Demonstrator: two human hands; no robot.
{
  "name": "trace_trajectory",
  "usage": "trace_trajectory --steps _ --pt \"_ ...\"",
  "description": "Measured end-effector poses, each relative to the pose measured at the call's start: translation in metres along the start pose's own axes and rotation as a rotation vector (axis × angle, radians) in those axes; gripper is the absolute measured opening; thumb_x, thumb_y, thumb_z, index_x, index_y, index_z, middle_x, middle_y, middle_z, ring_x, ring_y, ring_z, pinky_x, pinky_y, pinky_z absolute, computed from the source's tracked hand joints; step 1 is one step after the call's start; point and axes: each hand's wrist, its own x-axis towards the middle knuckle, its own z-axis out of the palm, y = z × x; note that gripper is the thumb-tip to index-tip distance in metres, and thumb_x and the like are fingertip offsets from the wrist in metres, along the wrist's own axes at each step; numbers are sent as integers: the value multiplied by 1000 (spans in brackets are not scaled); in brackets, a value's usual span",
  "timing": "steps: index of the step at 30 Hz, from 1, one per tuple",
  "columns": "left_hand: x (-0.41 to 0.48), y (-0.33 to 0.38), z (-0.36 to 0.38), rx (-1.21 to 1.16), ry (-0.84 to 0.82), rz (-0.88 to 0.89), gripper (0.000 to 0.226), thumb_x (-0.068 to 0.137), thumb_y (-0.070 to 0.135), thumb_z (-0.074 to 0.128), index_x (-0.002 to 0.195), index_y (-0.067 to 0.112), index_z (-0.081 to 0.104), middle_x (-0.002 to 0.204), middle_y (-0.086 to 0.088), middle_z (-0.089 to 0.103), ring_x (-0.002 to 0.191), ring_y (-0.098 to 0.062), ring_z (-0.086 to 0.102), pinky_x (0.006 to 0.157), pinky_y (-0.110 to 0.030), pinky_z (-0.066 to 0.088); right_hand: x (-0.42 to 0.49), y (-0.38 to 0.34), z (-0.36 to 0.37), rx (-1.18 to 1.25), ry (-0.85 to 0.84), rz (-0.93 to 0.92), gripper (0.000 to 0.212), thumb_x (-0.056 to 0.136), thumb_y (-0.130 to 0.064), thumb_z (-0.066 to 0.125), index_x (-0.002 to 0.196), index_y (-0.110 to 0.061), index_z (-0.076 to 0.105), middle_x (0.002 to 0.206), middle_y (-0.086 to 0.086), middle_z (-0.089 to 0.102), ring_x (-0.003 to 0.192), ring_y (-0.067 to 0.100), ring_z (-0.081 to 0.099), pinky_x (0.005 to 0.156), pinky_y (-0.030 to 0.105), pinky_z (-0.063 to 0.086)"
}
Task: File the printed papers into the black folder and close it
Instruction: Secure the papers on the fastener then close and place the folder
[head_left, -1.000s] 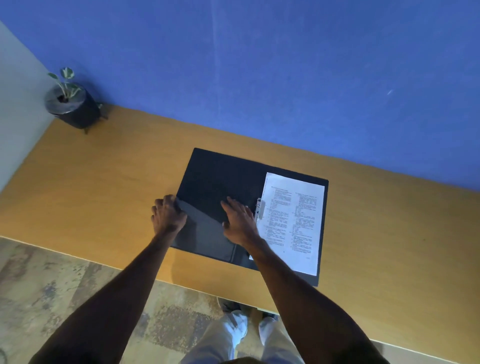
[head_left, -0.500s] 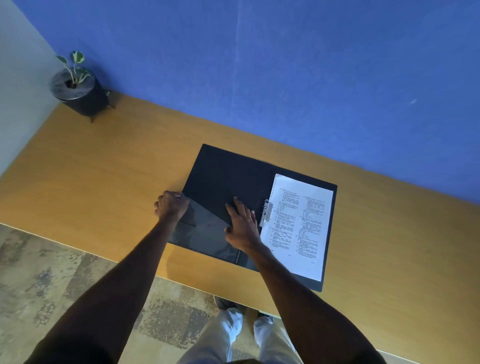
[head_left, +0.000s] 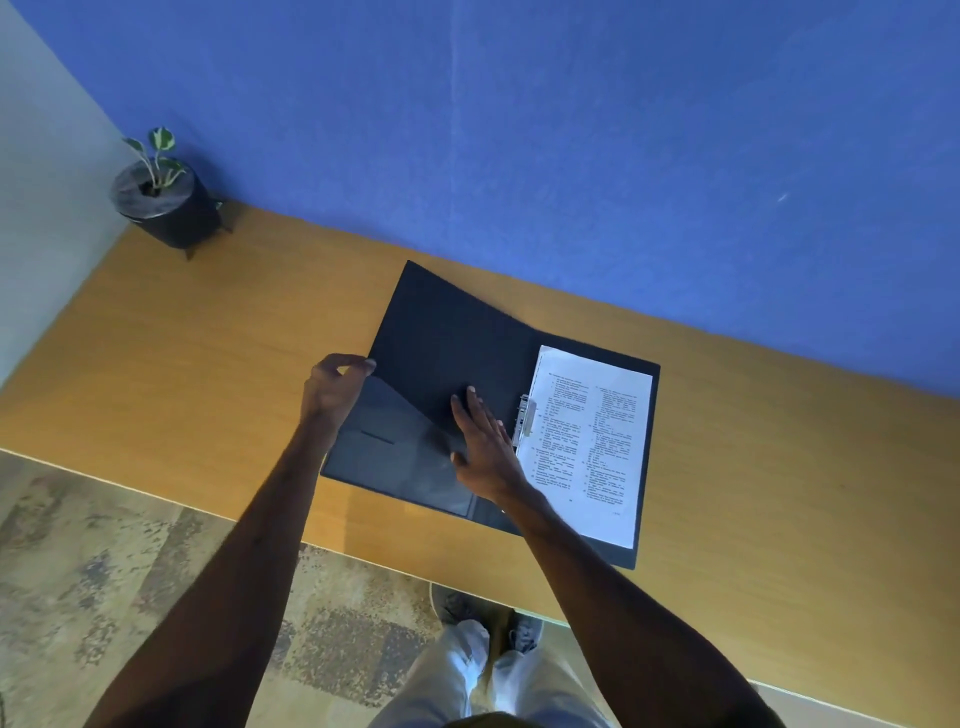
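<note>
The black folder (head_left: 447, 332) lies open on the wooden desk (head_left: 208, 353). Printed papers (head_left: 592, 441) sit on its right half under a silver clip (head_left: 525, 422) by the spine. My left hand (head_left: 332, 387) pinches the outer edge of the left cover, which is raised off the desk and tilts upward. My right hand (head_left: 483, 447) lies flat with spread fingers on the inside of that cover near the spine, just left of the clip. A clear inner pocket (head_left: 405, 457) shows on the lower part of the left cover.
A small plant in a black pot (head_left: 163, 208) stands at the desk's far left corner against the blue wall (head_left: 571, 156). The desk's front edge runs close to my legs, with patterned floor (head_left: 104, 571) below.
The left cover's outer edge has lifted off the desk as my left hand took hold of it. My right hand stays pressed near the spine.
</note>
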Motion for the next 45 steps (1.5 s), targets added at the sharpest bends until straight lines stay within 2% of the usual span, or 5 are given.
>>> trace_trajectory --steps 11,19,26,35,45 --pt "-97 72 27 -73 -360 133 54 109 61 48 119 18 79 100 -9 85 80 -25 81 63 -32 62 -48 -32 -72 397 303 -46 55 103 -20 67 155 -16 49 154 9 53 139 28 55 111 47 52" --pt "-147 82 94 2 -405 338 38 108 54 57 116 25 81 101 -1 84 87 -25 81 71 -41 64 -100 -14 -135 695 443 127 42 101 -65 52 114 -30 72 106 -6 74 93 18 73 87 51 62" --pt "-166 69 166 245 -482 586 31 103 46 65 126 29 77 118 7 78 111 -12 72 97 -40 58 -135 49 -154 604 520 275 22 99 -31 73 117 -18 75 110 -4 77 89 15 75 86 42 65" --pt "-162 37 227 794 -593 740 69 105 44 64 167 30 38 179 -3 22 166 -28 17 130 -57 31 -156 129 -144 576 602 502 22 95 -12 70 116 -9 75 106 2 79 91 20 70 67 23 46" --pt "-137 -7 250 1104 -510 813 85 108 40 56 175 27 4 182 -1 -16 169 -24 -13 136 -52 12 -146 179 -105 454 616 665 36 95 -5 64 130 -14 66 122 10 78 103 35 75 75 40 61"
